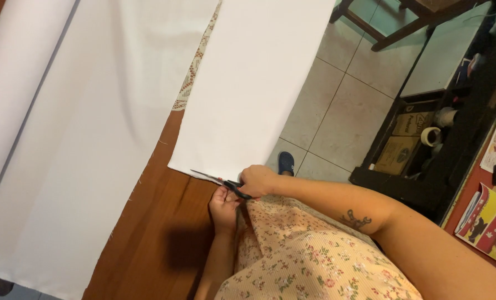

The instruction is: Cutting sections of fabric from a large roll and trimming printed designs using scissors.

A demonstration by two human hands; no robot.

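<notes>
My right hand (257, 180) grips the black handles of a pair of scissors (219, 181), whose blades point left along the near edge of a white fabric strip (248, 83) lying on the brown wooden table (153, 233). My left hand (224, 206) sits just below the scissors, at the fabric's near edge by my floral dress; what its fingers pinch is hidden. A wider white fabric sheet (87, 139) covers the table's left part.
A lace-patterned cloth edge (195, 66) shows between the two white pieces. Tiled floor (337, 111) lies to the right, with a blue slipper (286, 163), a dark shelf holding boxes and tape rolls (430, 136), and wooden chair legs (392, 28).
</notes>
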